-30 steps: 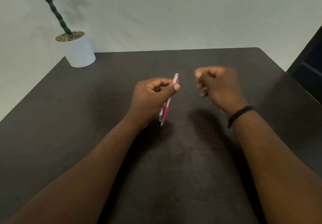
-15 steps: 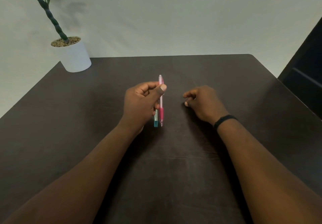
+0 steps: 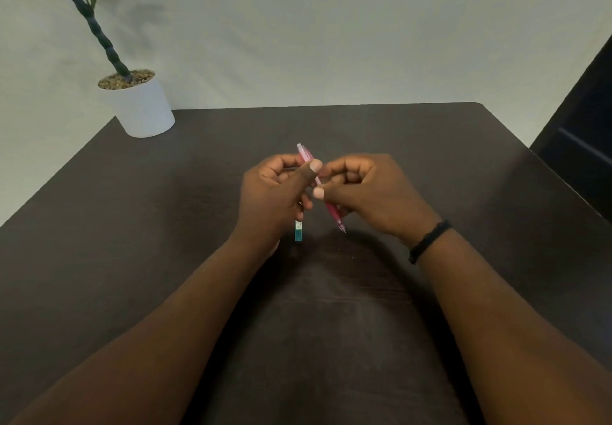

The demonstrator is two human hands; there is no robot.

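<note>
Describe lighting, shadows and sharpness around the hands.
Head view: soft light, no glare; a diffuse shadow lies on the table beneath the left hand and right hand; the pink pen they pinch looks sharp; the plant throws a faint shadow on the wall.

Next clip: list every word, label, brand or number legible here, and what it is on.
No text can be read in this frame.
Teal and white case, in the left hand: faint marks on its white part, too small and blurred to read.
Pink pencil, pinched by the left hand and the right hand: no print visible.
Black wristband and white pot: no lettering visible.
</note>
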